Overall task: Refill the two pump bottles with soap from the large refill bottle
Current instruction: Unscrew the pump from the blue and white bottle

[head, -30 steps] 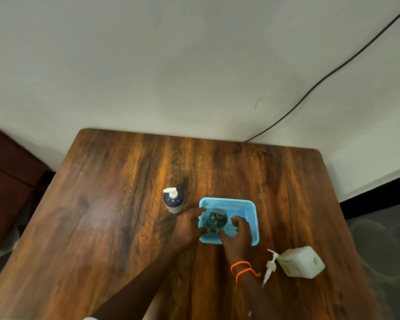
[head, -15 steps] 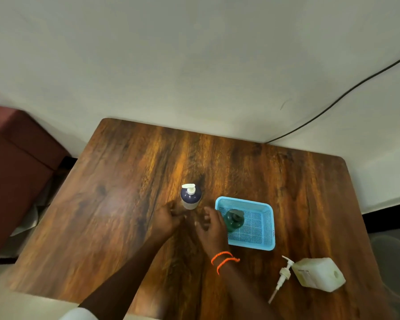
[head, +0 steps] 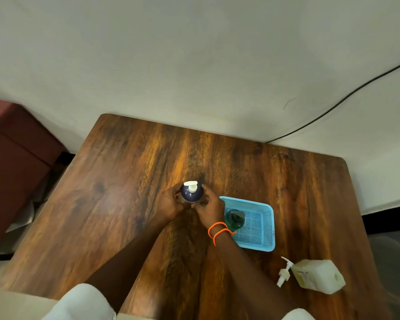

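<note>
Left hand (head: 171, 205) curled round the left side of the dark blue pump bottle (head: 191, 192), fingers wrapped against its body. Right hand (head: 209, 207) cupped on the opposite side, fingers bent round the bottle's right flank, two orange cords (head: 218, 230) looped at the wrist. Bottle upright on the wooden table (head: 116, 204), near the middle, white pump head (head: 191, 184) pointing away and to the left. Lower part of the bottle covered by both hands; exact finger placement underneath impossible to make out. Just right of the right hand, a light blue plastic basket (head: 261, 227) with perforated mesh floor and walls, rectangular, resting flat. Inside it, toward its left end, a green bottle (head: 234, 218), translucent and rounded, seen from above, without a pump, partly hidden by the right wrist. Near the table's front right corner, a large off-white refill bottle (head: 319, 276), boxy, lying on its side. Touching or just beside its left end, a loose white pump (head: 284, 272) with its tube, lying on the table. Tabletop glossy, dark brown with streaked grain, rounded corners. Pale sleeves at the bottom edge, cut off by the frame. Black cable (head: 346, 95) running down the plain wall to the table's far edge. Dark red upholstered seat (head: 14, 158) at the left, blurred and cut off.
</note>
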